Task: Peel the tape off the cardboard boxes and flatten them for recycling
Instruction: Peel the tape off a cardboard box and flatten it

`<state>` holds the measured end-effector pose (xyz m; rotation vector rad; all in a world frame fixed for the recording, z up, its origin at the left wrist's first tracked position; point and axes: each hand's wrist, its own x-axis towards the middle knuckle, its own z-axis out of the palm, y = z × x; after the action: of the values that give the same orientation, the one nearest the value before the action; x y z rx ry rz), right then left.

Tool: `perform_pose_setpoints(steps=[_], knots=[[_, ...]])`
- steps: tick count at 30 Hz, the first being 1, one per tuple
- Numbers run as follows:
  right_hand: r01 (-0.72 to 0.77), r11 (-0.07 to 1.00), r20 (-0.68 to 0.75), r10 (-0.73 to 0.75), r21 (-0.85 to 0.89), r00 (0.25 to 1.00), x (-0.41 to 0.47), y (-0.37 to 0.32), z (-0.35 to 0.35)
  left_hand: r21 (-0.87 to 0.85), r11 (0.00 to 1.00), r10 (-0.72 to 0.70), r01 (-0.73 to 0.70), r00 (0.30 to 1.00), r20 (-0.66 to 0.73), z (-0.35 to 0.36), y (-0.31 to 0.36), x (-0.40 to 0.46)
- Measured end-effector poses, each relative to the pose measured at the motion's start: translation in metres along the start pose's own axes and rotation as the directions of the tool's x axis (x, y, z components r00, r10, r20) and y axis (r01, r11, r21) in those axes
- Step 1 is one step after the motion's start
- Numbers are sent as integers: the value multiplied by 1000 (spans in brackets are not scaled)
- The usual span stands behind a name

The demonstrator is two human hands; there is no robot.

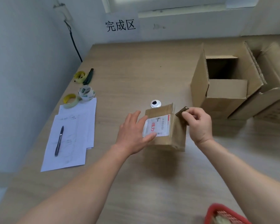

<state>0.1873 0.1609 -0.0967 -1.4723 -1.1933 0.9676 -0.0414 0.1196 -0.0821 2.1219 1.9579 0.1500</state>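
Note:
A small brown cardboard box [171, 128] with a white and red label stands on the wooden table [136, 70] in the middle of the view. My left hand [132, 133] lies flat against the box's left side, fingers straight over the label. My right hand [199, 125] pinches a brown strip of tape [182, 111] lifted off the box's upper right corner. A large open cardboard box [225, 88] stands at the right, with more cardboard [271, 101] behind and beside it.
At the left lie paper sheets [71, 135] with a black pen [59, 140], tape rolls [86, 92], a yellow dispenser [79, 76] and a dark green tool [88, 76]. A cable grommet [155, 103] sits behind the small box. A red basket [225, 215] is at the bottom right.

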Motion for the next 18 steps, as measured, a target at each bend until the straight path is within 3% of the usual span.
perform_pose_setpoints(steps=[4, 8, 11, 14, 16, 18], knots=[[-251, 943, -57, 245, -221, 968, -32, 27, 3, -180, 979, -58, 90, 983, 176, 16, -7, -22], [-397, 795, -37, 430, -459, 902, -68, 37, 11, -287, 945, -47, 158, 933, 357, 33, -5, -38], [-406, 773, -6, 462, -488, 887, -87, 35, 18, -431, 882, -12, 190, 924, 383, 39, 2, -59], [-500, 766, -82, 514, -403, 854, -98, 30, 21, -544, 820, 45, 176, 929, 368, 29, 0, -72], [-574, 767, -101, 571, -287, 815, -102, 24, 23, -551, 829, 98, 100, 943, 319, 13, -8, -73], [-626, 752, -13, 638, -203, 770, -102, 17, 28, -496, 868, 123, 29, 955, 271, -7, -17, -74]])
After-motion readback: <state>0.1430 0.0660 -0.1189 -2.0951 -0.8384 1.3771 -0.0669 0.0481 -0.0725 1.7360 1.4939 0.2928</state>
